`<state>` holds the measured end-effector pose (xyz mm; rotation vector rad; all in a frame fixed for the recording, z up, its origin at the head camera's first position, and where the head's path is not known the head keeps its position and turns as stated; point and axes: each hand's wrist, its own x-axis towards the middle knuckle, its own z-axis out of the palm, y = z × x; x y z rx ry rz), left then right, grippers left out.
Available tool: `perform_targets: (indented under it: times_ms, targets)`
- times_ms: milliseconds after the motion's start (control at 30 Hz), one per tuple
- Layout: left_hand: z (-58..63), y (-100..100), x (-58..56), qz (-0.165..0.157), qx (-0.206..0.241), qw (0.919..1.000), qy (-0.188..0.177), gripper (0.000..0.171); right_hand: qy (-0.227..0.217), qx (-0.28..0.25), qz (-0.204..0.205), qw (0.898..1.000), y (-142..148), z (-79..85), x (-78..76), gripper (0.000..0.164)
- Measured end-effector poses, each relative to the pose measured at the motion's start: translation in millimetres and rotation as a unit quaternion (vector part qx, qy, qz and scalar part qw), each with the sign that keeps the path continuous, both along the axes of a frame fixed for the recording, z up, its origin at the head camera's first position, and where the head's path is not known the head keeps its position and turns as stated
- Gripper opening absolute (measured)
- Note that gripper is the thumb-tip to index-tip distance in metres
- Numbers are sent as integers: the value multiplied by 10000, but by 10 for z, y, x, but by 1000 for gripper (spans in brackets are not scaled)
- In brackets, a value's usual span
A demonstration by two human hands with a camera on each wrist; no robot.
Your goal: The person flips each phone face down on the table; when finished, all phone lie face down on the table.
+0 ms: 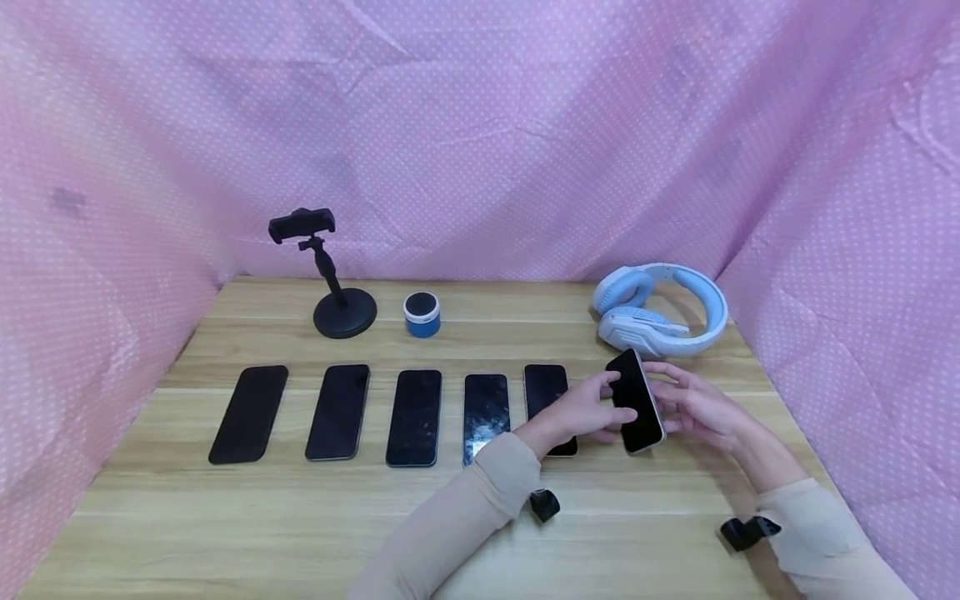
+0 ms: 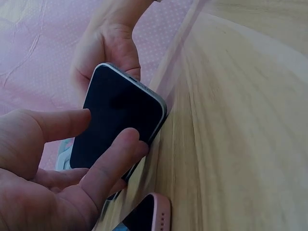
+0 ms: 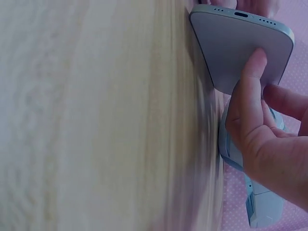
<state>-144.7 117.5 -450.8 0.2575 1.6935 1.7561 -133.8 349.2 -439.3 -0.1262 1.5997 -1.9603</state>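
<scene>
A smartphone with a black screen and silvery frame is tilted up off the table at the right end of a row of phones. My left hand holds it from the left, fingertips over the screen and round its edge. From the right side, my right hand grips it, with a finger against the pale, plain back and the thumb by the edge. The charging port shows on the short side in the right wrist view. Below my left hand lies another phone, partly covered by that hand and wrist.
Several more dark-screened phones lie flat in the row, among them the leftmost one and one with a smudged, shiny screen. Behind stand a black phone stand, a small blue speaker and white-and-blue headphones. Pink dotted cloth surrounds the wooden table.
</scene>
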Motion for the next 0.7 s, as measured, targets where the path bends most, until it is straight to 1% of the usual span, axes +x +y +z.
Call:
perform_targets:
  times_ms: [233,367,567,700]
  targets:
    - [-15,38,23,-6,169,9998,-139,76,122,205,232,9994,-8,0,-10,31]
    - [-32,44,38,42,257,9995,-160,75,195,235,224,9993,-17,-10,4,35]
    - [-26,54,43,85,286,9994,-164,73,227,207,307,9991,-15,-36,8,42]
    - [1,51,48,44,454,9989,-98,71,248,247,381,9987,-9,-38,10,46]
